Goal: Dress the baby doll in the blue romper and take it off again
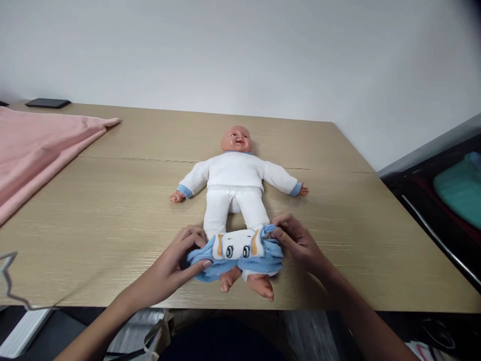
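A baby doll (236,170) in a white top with blue cuffs lies on its back, head away from me and arms spread. Blue fuzzy pants (259,256) with a white cartoon-face patch are bunched round its lower legs. Both bare feet stick out below them. My left hand (186,258) pinches the left side of the pants, thumb in front and fingers behind. On the other side, my right hand (295,238) grips the waistband edge between thumb and fingers. The doll's white cloth legs show above the bunched fabric.
The doll rests on a light wood table (143,215) against a white wall. A pink cloth (41,150) covers the left side, with a dark flat object (48,103) behind it. At right stands a black item holding teal fabric (460,188).
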Motion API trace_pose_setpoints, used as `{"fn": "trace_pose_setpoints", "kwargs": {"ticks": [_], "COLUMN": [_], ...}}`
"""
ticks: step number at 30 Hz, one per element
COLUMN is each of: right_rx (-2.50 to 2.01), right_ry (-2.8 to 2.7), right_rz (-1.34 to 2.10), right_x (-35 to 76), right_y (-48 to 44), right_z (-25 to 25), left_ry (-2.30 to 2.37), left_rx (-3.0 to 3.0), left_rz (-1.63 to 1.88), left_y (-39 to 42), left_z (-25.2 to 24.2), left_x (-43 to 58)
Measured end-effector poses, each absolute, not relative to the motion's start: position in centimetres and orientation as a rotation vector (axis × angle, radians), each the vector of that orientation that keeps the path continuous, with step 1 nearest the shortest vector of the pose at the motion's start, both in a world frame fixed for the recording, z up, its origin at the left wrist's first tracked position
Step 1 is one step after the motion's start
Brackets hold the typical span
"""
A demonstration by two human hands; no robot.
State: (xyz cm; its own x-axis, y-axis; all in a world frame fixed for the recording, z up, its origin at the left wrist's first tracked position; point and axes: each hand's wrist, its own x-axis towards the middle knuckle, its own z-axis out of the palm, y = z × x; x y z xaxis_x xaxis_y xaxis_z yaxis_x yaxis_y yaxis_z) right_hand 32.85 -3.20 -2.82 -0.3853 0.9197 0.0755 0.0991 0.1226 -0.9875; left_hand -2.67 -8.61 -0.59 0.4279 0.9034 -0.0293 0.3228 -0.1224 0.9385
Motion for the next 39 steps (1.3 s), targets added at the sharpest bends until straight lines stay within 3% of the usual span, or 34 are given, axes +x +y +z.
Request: {"fn": "trace_pose_setpoints", "kwargs": {"ticks": [4,10,15,20,26,30,34,39], "right_rx": [-1.019,-0.948,-1.092,-1.229,-1.159,-1.036,-1.043,-1.085], "right_ry": [-1.530,-1.977,-1.639,-1.556,-1.611,-1.787,-1.599,-1.434], "right_rz": [1.360,1.256,1.141,0.997,1.259,1.229,1.204,1.342], "right_x": [31.9,32.3,31.1,29.6,29.6,30.5,30.1,28.3], "right_y": [-2.6,-2.9,-2.8,-0.9,1.8,3.2,4.9,7.6], "right_z": [-2.1,-0.3,-1.1,-2.1,-3.2,-3.3,-3.0,-2.9], "left_ry": [1.163,1.114,1.194,1.221,1.183,1.163,1.146,1.131], "left_rx": [1.432,1.479,1.755,1.633,1.298,1.506,1.763,1.398], "left_rz": [0.818,0.738,0.993,1.147,1.127,1.165,1.194,1.161], "left_y": [-8.1,-7.0,-6.1,-3.9,-0.2,1.7,3.1,6.3], "left_z": [-0.4,0.0,-0.2,-0.8,-2.4,-3.1,-3.0,-3.2], "left_x": [-2.3,-2.2,-1.9,-0.5,-0.2,-0.8,-0.8,-0.1]}}
